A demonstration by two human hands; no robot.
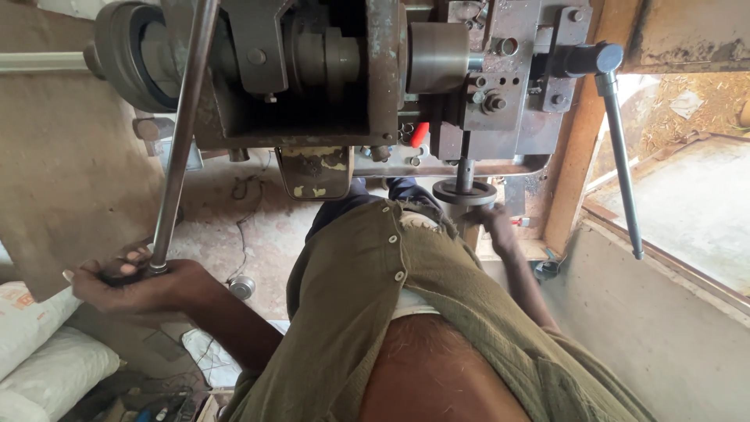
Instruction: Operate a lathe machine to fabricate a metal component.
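Left hand [129, 283] with fingers wrapped around the lower end of a long smooth steel lever [181, 133], slanting below the rusty grey machine [328, 70], right hand [498, 227] beside its round black handwheel [464, 191], grip unclear.

Right hand [500, 227] half hidden behind shirt [406, 289]; long rod [183, 125] cut off by top edge.

A long, straight grey steel rod [181, 133] slants steeply from the top of the view down to the lower left, its lower end gripped in the closed left hand [129, 283]. A round, dark metal handwheel [465, 192] sits flat on a short vertical shaft beneath the rusty machine, the right hand [498, 223] touching its rim.
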